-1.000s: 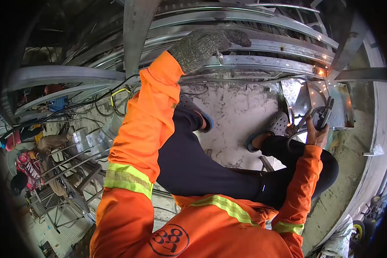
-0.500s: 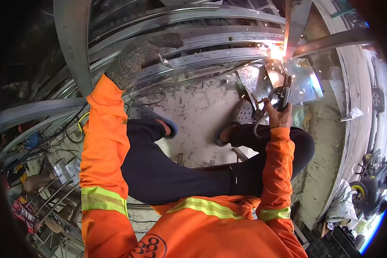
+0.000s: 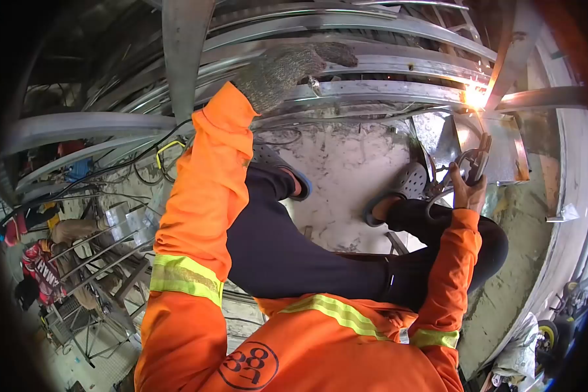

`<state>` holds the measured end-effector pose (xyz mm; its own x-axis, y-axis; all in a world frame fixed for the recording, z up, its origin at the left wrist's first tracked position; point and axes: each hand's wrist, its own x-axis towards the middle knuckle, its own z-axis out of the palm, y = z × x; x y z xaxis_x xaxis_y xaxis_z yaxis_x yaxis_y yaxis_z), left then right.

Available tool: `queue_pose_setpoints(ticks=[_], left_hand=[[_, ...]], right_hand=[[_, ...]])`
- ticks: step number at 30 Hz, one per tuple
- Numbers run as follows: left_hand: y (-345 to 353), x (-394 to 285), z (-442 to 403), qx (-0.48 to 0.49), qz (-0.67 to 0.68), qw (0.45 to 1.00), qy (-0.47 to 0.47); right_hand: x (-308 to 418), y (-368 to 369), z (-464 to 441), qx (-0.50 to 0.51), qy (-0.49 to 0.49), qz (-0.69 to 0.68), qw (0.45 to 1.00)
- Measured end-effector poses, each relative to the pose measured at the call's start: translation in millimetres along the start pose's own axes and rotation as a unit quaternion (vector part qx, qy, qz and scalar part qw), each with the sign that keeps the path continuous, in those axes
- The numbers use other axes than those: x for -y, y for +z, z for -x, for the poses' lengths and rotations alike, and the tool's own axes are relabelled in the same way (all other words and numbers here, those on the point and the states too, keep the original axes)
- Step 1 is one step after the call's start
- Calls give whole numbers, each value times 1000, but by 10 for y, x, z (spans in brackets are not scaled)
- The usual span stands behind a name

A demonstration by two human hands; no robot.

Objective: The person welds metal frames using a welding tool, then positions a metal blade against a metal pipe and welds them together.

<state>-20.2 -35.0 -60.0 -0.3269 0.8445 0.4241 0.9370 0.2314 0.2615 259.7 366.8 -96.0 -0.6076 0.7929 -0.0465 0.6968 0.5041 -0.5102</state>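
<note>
My left hand [image 3: 274,75], in a dark knitted glove, lies over the long metal bars [image 3: 385,91] at top centre. Its fingers point right and look closed; a small shiny tip [image 3: 315,86] shows below them, but what they hold is unclear. My bare right hand [image 3: 469,193] is wrapped round a welding electrode holder [image 3: 479,158]. From the holder, a thin rod reaches up to a bright glow with sparks [image 3: 475,97], where an upright metal beam [image 3: 513,55] meets the bars. Shiny sheet metal [image 3: 503,147] lies just below the glow.
A second upright beam [image 3: 184,59] stands left of my gloved hand. Black cables [image 3: 111,171] run along the left. Another person in a red shirt [image 3: 42,271] is at far left near a metal frame [image 3: 95,313]. A grey sack [image 3: 519,353] sits at lower right.
The glow at the joint is much brighter than one second ago. The view swung right, then back left. My left hand stays on the bars, and my right hand keeps hold of the electrode holder.
</note>
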Motion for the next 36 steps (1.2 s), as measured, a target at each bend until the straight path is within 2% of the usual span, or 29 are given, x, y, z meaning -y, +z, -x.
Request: queue_pose_setpoints(ticks=[3,5,6,7,8,9,12,13,14,15,17,19,21,22,23,24,25,26,27,28,29,30,31,33,34,36], left_hand=[[-20,-27,-29,29,11,999,-36],[-101,-103,-83,-41,-48,994,89],[-130,-140,-78,-46,-107,989,88],[-187,-215,-111,-44,-110,989,84],[-274,-328,-169,-22,-66,998,-9],[-376,-467,-265,1,-21,995,-103],[-526,-762,-483,67,115,919,-370],[-416,-690,-439,71,113,919,-371],[-235,-548,-351,-25,200,919,-339],[-141,-473,-301,-119,285,903,-300],[-199,-576,-320,-120,282,904,-300],[-288,-778,-325,-130,281,902,-301],[-316,-894,-302,-143,283,898,-306],[-248,-824,-227,-138,281,898,-309],[-143,-708,-81,-165,144,948,-232],[-124,-668,-28,-189,3,971,-146],[-121,-626,26,-189,4,971,-143],[-112,-600,66,-190,-36,973,-129],[-98,-613,52,-193,-75,972,-115],[-145,-726,-65,-196,-72,971,-113],[-224,-858,-193,-192,68,958,-203],[-276,-938,-285,-181,206,918,-287],[-246,-902,-288,-182,206,918,-285],[-172,-778,-276,-169,260,925,-220],[-176,-750,-287,-174,257,925,-219],[-235,-714,-331,-114,40,970,-211]], right_hand=[[121,-96,76,0,-5,-53,999],[164,-184,158,40,-3,-153,987],[191,-229,219,70,-4,-232,970],[252,-279,319,101,-4,-309,945],[426,-432,511,152,42,-305,939],[461,-429,696,146,6,-353,924],[479,-448,1094,207,-45,-332,919],[540,-455,1189,219,-80,-306,923],[622,-546,1306,275,-8,-307,911],[651,-524,1405,265,-32,-343,900],[694,-604,1553,284,-34,-366,885],[663,-757,1639,351,-19,-336,874],[616,-804,1702,330,-85,-336,878],[616,-843,1707,352,-32,-329,876],[617,-799,1698,354,-31,-331,874],[617,-723,1680,311,-41,-340,886],[616,-655,1658,266,-52,-346,898],[601,-621,1643,292,7,-379,878],[659,-574,1610,284,24,-407,868],[601,-546,1578,301,55,-372,876],[545,-510,1548,318,86,-337,882],[571,-485,1545,310,96,-338,883],[588,-464,1539,308,94,-339,884],[611,-428,1524,273,80,-377,881],[589,-402,1507,273,73,-390,876],[474,-296,1494,270,73,-381,881]])
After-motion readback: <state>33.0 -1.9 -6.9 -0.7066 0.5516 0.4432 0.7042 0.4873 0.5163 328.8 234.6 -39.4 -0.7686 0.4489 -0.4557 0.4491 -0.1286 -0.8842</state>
